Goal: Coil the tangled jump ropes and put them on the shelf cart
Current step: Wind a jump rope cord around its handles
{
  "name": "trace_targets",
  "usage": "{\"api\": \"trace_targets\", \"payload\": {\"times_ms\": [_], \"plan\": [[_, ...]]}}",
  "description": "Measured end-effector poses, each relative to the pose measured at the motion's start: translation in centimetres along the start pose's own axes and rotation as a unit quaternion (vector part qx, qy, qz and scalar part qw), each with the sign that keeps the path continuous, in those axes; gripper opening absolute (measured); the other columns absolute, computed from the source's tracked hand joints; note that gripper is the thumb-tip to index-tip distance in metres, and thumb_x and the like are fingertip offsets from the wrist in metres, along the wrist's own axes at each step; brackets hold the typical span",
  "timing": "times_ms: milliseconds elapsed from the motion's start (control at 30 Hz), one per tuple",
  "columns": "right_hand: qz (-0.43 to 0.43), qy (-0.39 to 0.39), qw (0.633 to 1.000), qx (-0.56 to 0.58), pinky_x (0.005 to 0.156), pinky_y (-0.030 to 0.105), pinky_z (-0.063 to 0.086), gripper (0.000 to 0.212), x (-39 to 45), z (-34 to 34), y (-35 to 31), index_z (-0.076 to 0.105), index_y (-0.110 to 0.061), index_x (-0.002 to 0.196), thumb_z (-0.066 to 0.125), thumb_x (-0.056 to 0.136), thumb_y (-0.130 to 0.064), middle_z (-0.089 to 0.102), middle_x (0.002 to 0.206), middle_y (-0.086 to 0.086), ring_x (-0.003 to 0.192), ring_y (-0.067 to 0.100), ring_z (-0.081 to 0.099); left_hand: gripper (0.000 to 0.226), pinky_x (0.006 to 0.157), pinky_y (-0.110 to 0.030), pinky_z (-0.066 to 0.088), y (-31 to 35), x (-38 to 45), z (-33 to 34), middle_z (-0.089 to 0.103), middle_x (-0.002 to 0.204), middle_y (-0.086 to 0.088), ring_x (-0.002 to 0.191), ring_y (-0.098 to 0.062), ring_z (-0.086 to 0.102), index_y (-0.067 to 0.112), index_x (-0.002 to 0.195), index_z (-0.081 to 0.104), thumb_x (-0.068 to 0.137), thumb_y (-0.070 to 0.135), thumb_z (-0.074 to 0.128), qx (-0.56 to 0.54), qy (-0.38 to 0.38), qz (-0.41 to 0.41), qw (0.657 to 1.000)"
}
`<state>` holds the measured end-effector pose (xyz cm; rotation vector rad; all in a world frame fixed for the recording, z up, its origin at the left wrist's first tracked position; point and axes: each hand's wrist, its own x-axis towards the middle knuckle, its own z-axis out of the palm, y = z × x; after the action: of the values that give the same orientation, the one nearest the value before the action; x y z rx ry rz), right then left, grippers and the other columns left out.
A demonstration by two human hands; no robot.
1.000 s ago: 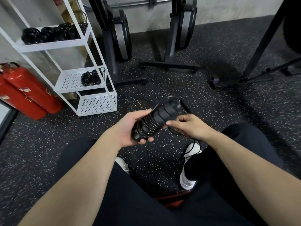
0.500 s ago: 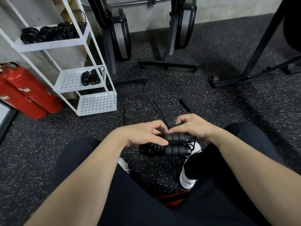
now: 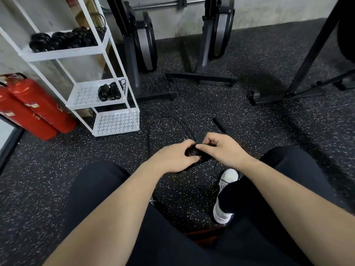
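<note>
A black coiled jump rope with its handles is held low between my knees. My left hand wraps over its left end, and my right hand pinches the cord at its right side; most of the bundle is hidden by my fingers. Another black rope loops loose on the floor ahead, with a handle lying to its right. The white shelf cart stands at the left, with several coiled ropes on its top shelf and one bundle on the middle shelf.
Two red fire extinguishers lean left of the cart. Two rowing machines stand upright against the back wall, and a black rack base crosses the right. My white shoe rests on the speckled rubber floor.
The bundle has come down from a tilted, raised hold to a low spot between my knees. My hands have closed together over it, now covering most of the handles.
</note>
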<state>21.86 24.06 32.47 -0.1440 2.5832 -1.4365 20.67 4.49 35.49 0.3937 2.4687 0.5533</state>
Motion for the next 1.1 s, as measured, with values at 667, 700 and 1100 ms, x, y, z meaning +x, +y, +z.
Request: {"api": "trace_targets", "payload": {"times_ms": [667, 700, 1100], "plan": [[0.092, -0.064, 0.964, 0.243, 0.052, 0.027, 0.043, 0.034, -0.5, 0.0, -2.3, 0.061, -0.017, 0.084, 0.046, 0.108, -0.036, 0.044, 0.057, -0.005, 0.052, 0.013, 0.040, 0.032, 0.069, -0.042, 0.061, 0.3, 0.6, 0.4, 0.070, 0.099, 0.003, 0.073, -0.023, 0.071, 0.044, 0.135, 0.044, 0.104, 0.051, 0.042, -0.135, 0.161, -0.055, 0.976], [0.087, -0.067, 0.969, 0.221, 0.051, 0.027, 0.044, 0.033, -0.6, 0.1, -2.5, 0.061, -0.016, 0.086, 0.046, 0.108, -0.036, 0.045, 0.056, -0.005, 0.050, 0.013, 0.040, 0.027, 0.063, -0.040, 0.062, 0.5, 0.5, 0.4, 0.072, 0.096, 0.000, 0.068, -0.024, 0.072, 0.042, 0.131, 0.047, 0.105, 0.047, 0.044, -0.208, 0.148, -0.057, 0.965], [0.091, -0.102, 0.973, 0.187, 0.048, 0.017, 0.029, 0.031, -0.5, 0.0, -3.0, 0.064, -0.021, 0.090, 0.046, 0.108, -0.038, 0.040, 0.055, -0.015, 0.049, 0.004, 0.033, 0.039, 0.055, -0.031, 0.051, -0.1, -0.5, -1.2, 0.074, 0.096, -0.013, 0.070, -0.031, 0.068, 0.004, 0.127, 0.063, 0.105, 0.030, 0.042, -0.634, -0.011, -0.077, 0.769]]}}
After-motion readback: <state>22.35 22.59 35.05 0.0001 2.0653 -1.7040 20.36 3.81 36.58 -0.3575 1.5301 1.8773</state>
